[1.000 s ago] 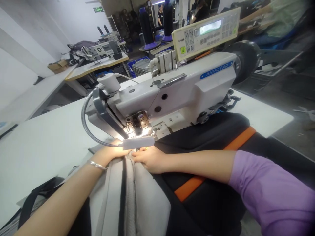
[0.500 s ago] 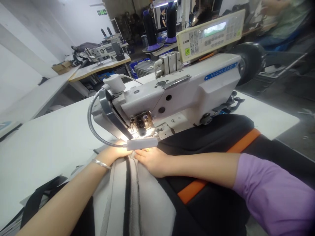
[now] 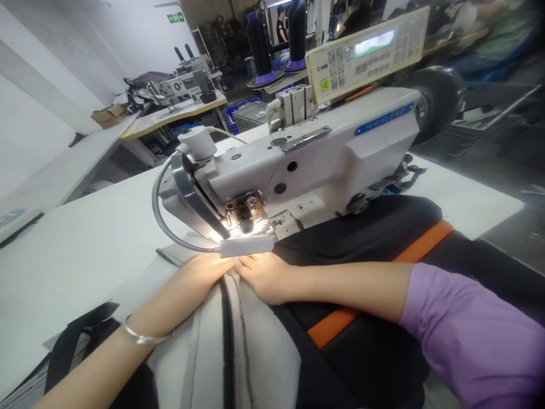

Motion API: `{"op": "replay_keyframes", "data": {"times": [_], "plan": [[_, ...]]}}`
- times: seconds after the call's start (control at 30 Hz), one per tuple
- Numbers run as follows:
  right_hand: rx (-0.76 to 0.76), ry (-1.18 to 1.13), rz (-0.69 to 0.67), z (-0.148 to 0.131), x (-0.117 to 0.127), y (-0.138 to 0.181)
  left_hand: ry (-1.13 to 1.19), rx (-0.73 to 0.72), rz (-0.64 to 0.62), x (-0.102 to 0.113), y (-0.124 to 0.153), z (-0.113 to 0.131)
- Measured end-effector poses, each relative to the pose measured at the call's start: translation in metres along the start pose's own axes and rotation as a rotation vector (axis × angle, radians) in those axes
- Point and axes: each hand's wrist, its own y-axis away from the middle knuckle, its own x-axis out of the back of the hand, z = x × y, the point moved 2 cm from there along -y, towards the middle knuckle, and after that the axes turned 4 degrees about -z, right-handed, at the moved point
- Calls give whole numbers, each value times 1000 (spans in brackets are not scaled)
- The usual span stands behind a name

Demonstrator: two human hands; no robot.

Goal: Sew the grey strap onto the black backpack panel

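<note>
A white sewing machine [image 3: 315, 153] stands in front of me, its needle area lit by a slim lamp [image 3: 247, 246] on a bendy metal neck. Light grey fabric [image 3: 272, 341] with a dark-edged seam runs from my lap up to the needle, gathered into folds between my hands. My left hand [image 3: 206, 270], below a silver bangle, grips the fabric left of the seam, fingertips partly behind the lamp. On the seam's other side my right hand [image 3: 268, 278] is closed on the same fabric, a ring showing. Black fabric [image 3: 366, 238] with an orange strip [image 3: 426, 241] lies under my right forearm.
A control panel [image 3: 368, 54] sits atop the machine, with thread cones [image 3: 259, 48] behind it. Black straps [image 3: 76, 341] lie on the white table [image 3: 106, 227] at left. Another sewing machine [image 3: 179, 88] stands farther back; a person [image 3: 498, 40] sits at far right.
My left hand has shifted slightly, its wrist turning and the bangle sliding down the forearm. A grey fabric edge now shows beyond it. My right hand stays nearly in place.
</note>
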Motion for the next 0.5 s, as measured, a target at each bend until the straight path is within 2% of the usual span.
{"op": "replay_keyframes", "data": {"times": [0.17, 0.3, 0.4, 0.5], "plan": [[-3, -39, -50, 1, 2, -3, 73, 134, 23, -31, 1, -14], [10, -81, -78, 7, 9, 0, 94, 115, 30, -38, -2, -21], [-5, -131, -11, 17, 17, 6, 80, 107, 20, -37, -4, -22], [-118, -125, 86, 31, 23, 8, 39, 97, 40, -37, -6, -23]]}}
